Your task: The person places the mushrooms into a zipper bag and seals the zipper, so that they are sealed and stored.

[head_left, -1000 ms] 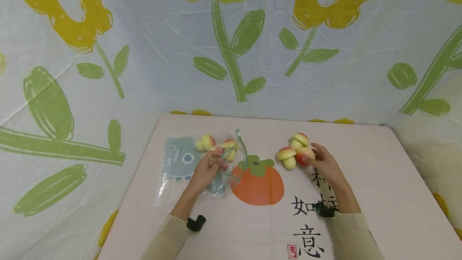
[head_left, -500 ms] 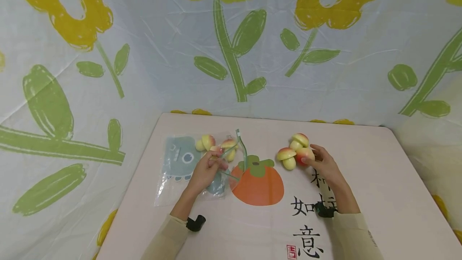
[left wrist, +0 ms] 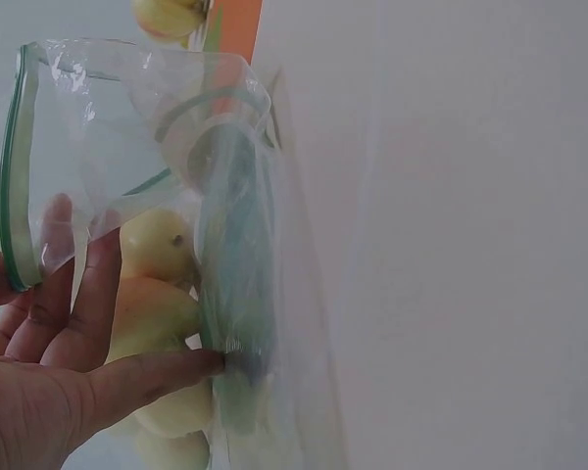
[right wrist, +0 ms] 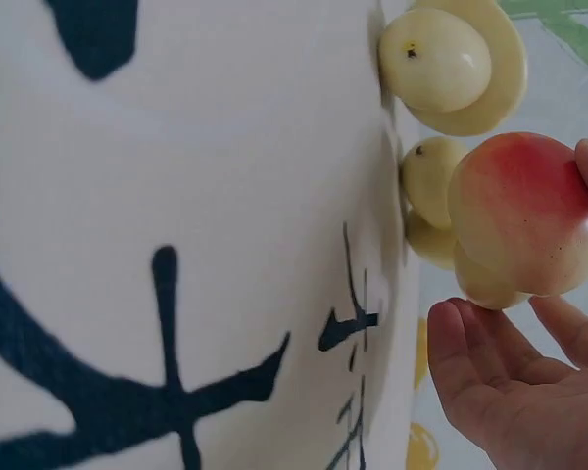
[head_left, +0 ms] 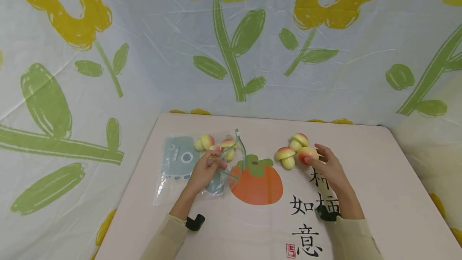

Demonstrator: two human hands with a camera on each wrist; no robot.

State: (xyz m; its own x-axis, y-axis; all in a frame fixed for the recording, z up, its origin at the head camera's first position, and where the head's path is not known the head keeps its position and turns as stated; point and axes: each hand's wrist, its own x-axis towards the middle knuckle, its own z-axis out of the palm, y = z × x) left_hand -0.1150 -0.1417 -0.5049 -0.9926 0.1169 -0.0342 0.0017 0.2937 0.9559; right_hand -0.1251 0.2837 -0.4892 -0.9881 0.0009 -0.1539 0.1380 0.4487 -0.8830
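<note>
My left hand (head_left: 203,171) holds the mouth of a clear zip bag (head_left: 177,157) with a blue monster print, lying on the table's left. In the left wrist view, the fingers reach inside the green-edged opening (left wrist: 18,166) while the thumb presses the other lip. Several toy mushrooms (left wrist: 157,318) show through the plastic. My right hand (head_left: 331,168) grips a red-and-yellow toy mushroom (right wrist: 519,215) by its cap, thumb on one side, fingers on the other. Two similar toy mushrooms, one nearer (head_left: 286,155) and one farther (head_left: 299,141), lie just left of it.
The pale pink table (head_left: 379,179) bears a printed orange persimmon (head_left: 257,185) and black characters (head_left: 306,236) between the hands. A flowered cloth (head_left: 162,51) hangs behind and along the sides.
My right hand has shifted slightly to the right with its toy mushroom, which now stands a bit apart from the other two. The left hand and the bag hold their place.
</note>
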